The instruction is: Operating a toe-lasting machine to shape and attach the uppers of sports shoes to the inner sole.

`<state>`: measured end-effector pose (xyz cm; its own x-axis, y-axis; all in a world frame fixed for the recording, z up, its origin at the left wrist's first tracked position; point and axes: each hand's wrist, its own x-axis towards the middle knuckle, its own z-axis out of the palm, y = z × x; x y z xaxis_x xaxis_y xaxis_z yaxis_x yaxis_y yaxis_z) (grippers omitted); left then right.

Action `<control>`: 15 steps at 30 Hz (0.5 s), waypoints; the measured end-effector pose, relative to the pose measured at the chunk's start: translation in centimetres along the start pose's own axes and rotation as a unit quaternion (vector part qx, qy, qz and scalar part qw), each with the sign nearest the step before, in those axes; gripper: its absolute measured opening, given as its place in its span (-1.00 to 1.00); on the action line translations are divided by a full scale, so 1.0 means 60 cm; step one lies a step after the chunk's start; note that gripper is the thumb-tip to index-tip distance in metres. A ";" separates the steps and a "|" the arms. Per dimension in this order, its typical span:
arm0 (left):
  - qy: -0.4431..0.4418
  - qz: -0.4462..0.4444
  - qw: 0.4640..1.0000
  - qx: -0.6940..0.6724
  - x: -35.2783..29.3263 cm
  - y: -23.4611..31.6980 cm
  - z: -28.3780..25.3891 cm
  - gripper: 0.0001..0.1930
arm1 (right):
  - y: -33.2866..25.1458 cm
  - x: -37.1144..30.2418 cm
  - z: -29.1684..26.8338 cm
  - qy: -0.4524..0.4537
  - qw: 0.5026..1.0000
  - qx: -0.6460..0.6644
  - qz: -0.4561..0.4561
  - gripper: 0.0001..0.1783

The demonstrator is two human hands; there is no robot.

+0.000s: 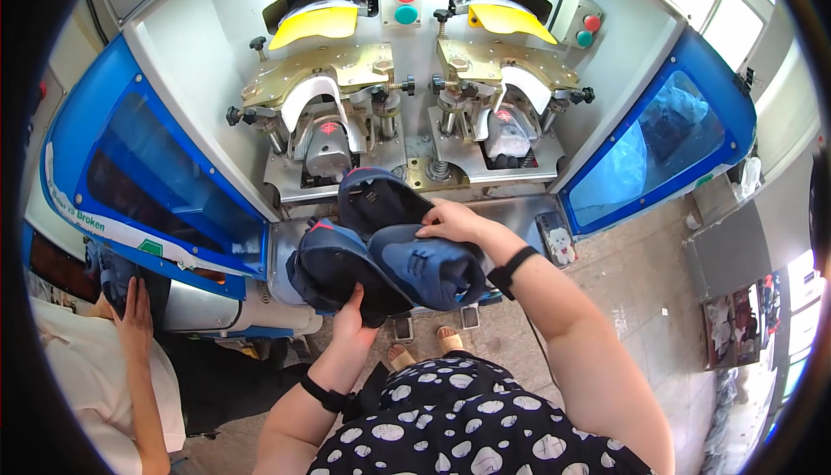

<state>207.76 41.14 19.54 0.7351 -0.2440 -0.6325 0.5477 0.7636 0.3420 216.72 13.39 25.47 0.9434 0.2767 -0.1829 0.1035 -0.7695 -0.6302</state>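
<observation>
A bundle of three navy shoe uppers sits between my hands, over the metal ledge of a two-station machine. The blue lace-up upper [414,260] lies on the right, its laces and opening showing. My right hand [460,222] is closed on the edge where it meets the rear upper [368,202], which has a dark inside and a pink-red trim. At the left is another dark upper [329,258]. Its lower edge is gripped by my left hand [351,323], thumb on top and fingers hidden beneath.
Two metal molds [329,153] [507,137] stand under brass-coloured clamps, below yellow flaps. Blue-framed window panels [160,180] [645,142] flank the ledge. A phone [556,239] lies at the ledge's right. At the left, a co-worker's hand [134,315] touches a dark shoe upper.
</observation>
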 end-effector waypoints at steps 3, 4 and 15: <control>0.011 0.016 1.000 -0.006 0.027 -0.018 -0.022 -0.67 | 0.007 0.045 0.004 0.024 0.998 -0.004 0.062 -0.44; 0.000 0.033 0.999 0.007 0.029 -0.025 -0.013 -0.68 | 0.014 0.052 0.001 0.014 0.999 -0.016 0.047 -0.38; 0.126 -0.070 0.990 0.006 0.016 -0.040 0.055 -0.64 | 0.091 0.003 -0.024 0.072 0.984 0.080 -0.145 -0.67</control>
<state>208.50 37.10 20.41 0.5304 -0.1890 -0.8264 0.6424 0.7257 0.2463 217.88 8.43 23.08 0.9172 0.3786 0.1243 0.3358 -0.5666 -0.7524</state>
